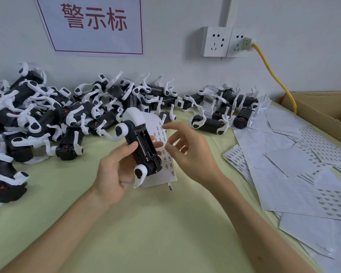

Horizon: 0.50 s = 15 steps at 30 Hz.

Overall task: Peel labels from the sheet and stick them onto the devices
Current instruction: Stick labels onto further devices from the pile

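The left hand is curled round a black and white device and holds it up over the green surface. The sheet of labels sticks out just behind the device, and the right hand is at the sheet with its fingers spread and a little bent, but I cannot tell if it has a label pinched. A big pile of devices lies at the back by the wall, and loose white sheets lie on the right.
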{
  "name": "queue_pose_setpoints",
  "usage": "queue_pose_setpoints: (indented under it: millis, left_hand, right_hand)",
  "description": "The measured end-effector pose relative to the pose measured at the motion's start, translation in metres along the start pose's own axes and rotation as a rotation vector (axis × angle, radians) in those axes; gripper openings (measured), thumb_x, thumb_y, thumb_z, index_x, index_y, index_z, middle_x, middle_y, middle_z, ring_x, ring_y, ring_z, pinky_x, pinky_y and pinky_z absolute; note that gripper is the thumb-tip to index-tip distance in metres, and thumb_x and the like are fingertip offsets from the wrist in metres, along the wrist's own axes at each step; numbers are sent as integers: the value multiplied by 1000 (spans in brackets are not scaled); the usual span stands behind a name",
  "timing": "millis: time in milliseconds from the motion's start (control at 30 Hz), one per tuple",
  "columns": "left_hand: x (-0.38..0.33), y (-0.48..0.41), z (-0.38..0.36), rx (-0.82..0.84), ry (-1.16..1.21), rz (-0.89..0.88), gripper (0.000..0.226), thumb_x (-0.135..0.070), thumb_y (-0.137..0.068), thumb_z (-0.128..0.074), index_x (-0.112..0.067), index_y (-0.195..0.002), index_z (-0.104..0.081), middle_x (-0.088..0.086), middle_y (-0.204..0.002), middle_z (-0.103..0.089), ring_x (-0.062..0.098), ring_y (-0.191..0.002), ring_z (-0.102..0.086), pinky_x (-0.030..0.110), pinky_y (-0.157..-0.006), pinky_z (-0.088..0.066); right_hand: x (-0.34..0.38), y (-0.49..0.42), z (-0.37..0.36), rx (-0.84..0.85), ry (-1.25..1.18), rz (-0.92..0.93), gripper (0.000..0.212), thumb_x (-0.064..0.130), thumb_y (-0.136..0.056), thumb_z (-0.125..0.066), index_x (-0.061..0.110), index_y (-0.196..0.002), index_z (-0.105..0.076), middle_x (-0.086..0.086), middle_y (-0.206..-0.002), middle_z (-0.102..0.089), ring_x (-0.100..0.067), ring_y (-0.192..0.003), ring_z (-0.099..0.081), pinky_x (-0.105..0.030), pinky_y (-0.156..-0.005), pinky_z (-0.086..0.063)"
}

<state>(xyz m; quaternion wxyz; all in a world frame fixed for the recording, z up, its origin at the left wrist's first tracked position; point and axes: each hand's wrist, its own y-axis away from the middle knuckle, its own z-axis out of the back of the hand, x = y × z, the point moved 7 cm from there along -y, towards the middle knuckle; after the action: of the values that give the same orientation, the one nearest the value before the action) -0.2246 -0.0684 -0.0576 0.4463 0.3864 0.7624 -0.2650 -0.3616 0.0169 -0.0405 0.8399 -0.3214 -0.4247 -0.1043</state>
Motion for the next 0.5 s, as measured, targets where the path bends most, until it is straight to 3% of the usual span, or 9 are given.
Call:
queue_pose_setpoints:
  millis: [200, 333, 500]
  left_hand:
    - [6, 0, -4, 10, -7, 59, 36, -24, -84, -48, -17, -86, -84, 4, -83, -77, 11, -57, -68, 11, -42, -45]
    - [8, -4, 4, -13, -12, 67, 35, -27, -84, -51, -16, -93, -83, 7, -94, -77, 16, -76, -73, 19, -52, -53]
    - [10, -6, 7, -22, -15, 72, 35, -30, -84, -51, -19, -91, -84, 3, -94, -78, 15, -82, -74, 22, -62, -57]
  right_hand:
    - [-4, -1, -7, 62, 107, 30, 43, 3, -98, -61, 27, -133, -55, 7, -92, -65, -11, -72, -60, -16, -63, -46]
    - [-6, -1, -7, 58, 111, 16, 44, 6, -96, -65, 29, -132, -55, 13, -88, -64, -8, -71, -61, -13, -62, -45]
    - [-6, -2, -1, -15, 89, -14, 36, 29, -91, -78, 33, -121, -60, 19, -85, -71, -9, -65, -64, -14, -60, -46]
